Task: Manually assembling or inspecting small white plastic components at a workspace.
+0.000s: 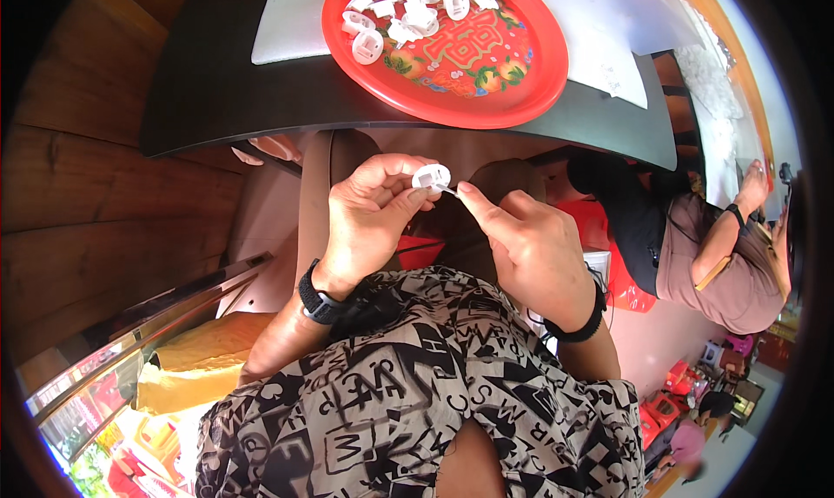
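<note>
Between the thumb and fingers of my left hand [369, 211] is a small round white plastic part [432, 178] with a recess in its face. My right hand [530, 242] grips a thin metal-tipped tool [447, 189], its index finger stretched along it. The tool's tip touches the lower edge of the white part. Most of the tool is hidden in my right hand, so its exact kind cannot be told. Both hands are above my lap, in front of the dark table's near edge.
A red round tray [530, 98] with a fruit pattern bears several similar white parts [420, 16] on the dark table [234, 107]. White sheets lie beneath the tray. Another person [712, 255] works at the right. A wooden panel [113, 203] stands at the left.
</note>
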### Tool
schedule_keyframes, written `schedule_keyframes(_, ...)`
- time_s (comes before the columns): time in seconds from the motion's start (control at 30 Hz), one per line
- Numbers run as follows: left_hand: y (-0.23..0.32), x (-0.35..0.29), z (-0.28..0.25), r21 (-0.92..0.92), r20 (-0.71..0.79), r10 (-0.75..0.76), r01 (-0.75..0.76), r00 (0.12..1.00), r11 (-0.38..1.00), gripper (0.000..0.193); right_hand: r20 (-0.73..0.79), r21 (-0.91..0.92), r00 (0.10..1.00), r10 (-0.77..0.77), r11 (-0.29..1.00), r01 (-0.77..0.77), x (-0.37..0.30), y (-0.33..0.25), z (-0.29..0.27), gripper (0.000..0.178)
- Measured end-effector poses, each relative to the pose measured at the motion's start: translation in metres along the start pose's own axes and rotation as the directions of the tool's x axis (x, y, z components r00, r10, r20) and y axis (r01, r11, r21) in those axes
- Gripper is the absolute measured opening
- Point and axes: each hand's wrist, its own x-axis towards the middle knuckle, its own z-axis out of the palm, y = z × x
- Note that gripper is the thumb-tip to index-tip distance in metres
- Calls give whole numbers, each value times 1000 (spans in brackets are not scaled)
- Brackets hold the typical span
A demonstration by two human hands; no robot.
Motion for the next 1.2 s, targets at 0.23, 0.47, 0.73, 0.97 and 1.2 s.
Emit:
schedule_keyframes(0.23, 6, -1, 4, -2, 25, 46, -46, 999, 999, 23, -65, 14, 998, 7, 1000, -6, -2, -7, -1, 56)
schedule_keyframes(0.47, 5, -3, 9, -18, 9, 18, -18, 1000, 1000, 22, -5, -124, 1000, -18, 992, 17, -1, -11, 1, 50)
schedule_keyframes(0.73, 6, -1, 7, 87, -23, -33, 35, 999, 996, 22, 102, -399, 982, -157, 898, 185, 6, -18, -6, 50)
schedule_keyframes(0.97, 7, -2, 6, 158, -21, -44, 47, 999, 986, 20, 207, -338, 974, -89, 928, 157, 13, -18, -8, 57)
schedule_keyframes(1.2, 12, 0, -2, 24, 1, 31, -31, 1000, 999, 23, -45, 275, 997, -65, 958, 75, 6, 7, -13, 55)
